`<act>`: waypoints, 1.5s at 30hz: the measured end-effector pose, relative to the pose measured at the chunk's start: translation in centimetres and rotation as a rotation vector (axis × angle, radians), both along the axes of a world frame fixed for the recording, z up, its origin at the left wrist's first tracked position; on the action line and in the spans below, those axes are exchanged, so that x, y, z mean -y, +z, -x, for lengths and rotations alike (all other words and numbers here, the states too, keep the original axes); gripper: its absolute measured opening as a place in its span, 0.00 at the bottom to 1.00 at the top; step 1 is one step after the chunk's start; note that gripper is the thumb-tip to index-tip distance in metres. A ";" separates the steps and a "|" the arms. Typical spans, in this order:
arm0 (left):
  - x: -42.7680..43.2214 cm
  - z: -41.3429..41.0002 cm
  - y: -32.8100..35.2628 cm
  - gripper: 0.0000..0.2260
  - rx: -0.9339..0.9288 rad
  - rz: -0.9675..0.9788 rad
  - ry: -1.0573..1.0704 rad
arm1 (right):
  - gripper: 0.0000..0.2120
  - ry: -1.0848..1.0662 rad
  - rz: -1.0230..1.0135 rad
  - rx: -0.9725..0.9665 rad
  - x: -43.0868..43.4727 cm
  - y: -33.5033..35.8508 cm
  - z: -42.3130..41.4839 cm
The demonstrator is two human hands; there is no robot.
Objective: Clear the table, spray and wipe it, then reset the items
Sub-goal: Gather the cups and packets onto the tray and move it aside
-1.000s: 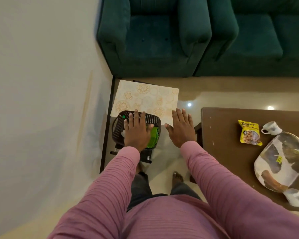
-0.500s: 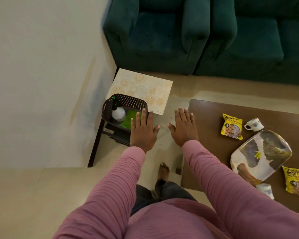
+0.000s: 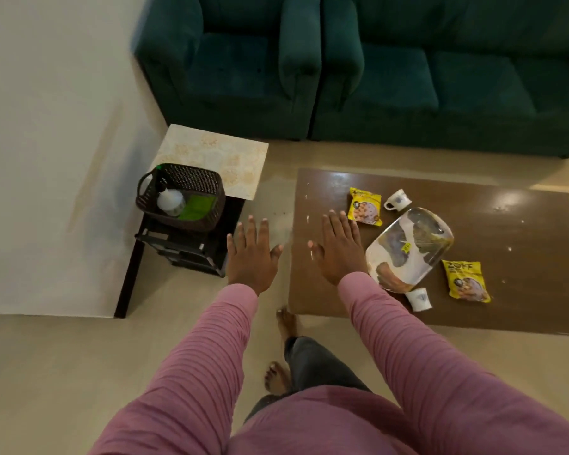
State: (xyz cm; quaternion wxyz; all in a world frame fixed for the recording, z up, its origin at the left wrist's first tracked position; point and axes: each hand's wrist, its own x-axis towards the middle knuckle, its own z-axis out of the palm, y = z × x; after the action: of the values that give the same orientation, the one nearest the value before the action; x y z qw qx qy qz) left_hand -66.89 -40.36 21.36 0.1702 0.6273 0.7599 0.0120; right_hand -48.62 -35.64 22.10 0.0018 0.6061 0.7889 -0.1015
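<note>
While both hands are empty, with fingers straight and a little spread, the clearing of the brown surface (image 3: 506, 307) looks not yet begun. The left hand (image 3: 252, 254) hovers over the floor in the middle of the frame, between the dark basket (image 3: 184, 221) and the surface. The right hand (image 3: 340, 251) is above the left edge of the surface, just beside a yellow snack packet (image 3: 365, 206); whether the palm touches the wood I cannot tell. On the surface, in the right half of the frame, lie a patterned tray (image 3: 411, 247), a white cup (image 3: 397, 199) above it, a second cup (image 3: 419, 298) below it, and a second yellow packet (image 3: 467, 280) at lower right. White spots are scattered on the wood. The spray bottle (image 3: 170, 201) and the green cloth (image 3: 197, 206) lie inside the basket, at middle left, on a small side surface with a patterned top (image 3: 217, 159). I think the good way is to put the light packets and cups on the tray and carry all together with two hands, keeping it level because cups can roll. The patterned top beside the basket seems a suitable place. Only after this the bottle and cloth are needed.
</note>
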 end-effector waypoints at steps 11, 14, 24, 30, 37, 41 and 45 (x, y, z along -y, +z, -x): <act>1.8 -10.9 -0.1 0.30 0.027 0.060 -0.074 | 0.31 -0.106 0.003 -0.011 1.9 0.2 -11.1; 0.7 -14.5 -0.2 0.30 0.023 0.053 -0.082 | 0.31 -0.129 0.015 -0.041 1.2 0.0 -14.7; -3.1 -29.2 -2.0 0.30 -0.012 0.106 -0.043 | 0.31 -0.057 0.092 0.032 -3.6 -1.7 -29.5; -4.8 -33.5 -3.2 0.29 0.022 0.159 0.001 | 0.32 -0.066 0.154 0.023 -7.0 -3.0 -33.8; -8.0 -34.8 -6.5 0.29 0.043 0.257 -0.014 | 0.32 -0.095 0.203 0.031 -11.5 -4.3 -35.7; -10.2 -36.5 -8.3 0.29 0.057 0.347 -0.113 | 0.32 -0.126 0.240 0.058 -13.3 -5.4 -37.7; -12.0 -38.3 -9.9 0.30 0.075 0.389 -0.166 | 0.30 -0.160 0.263 0.098 -14.9 -7.2 -39.2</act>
State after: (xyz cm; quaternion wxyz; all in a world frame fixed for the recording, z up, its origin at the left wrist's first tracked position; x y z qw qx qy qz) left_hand -28.63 -28.36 11.49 0.3167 0.6424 0.6865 -0.1254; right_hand -9.45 -20.69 14.92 0.1116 0.6659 0.7169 -0.1738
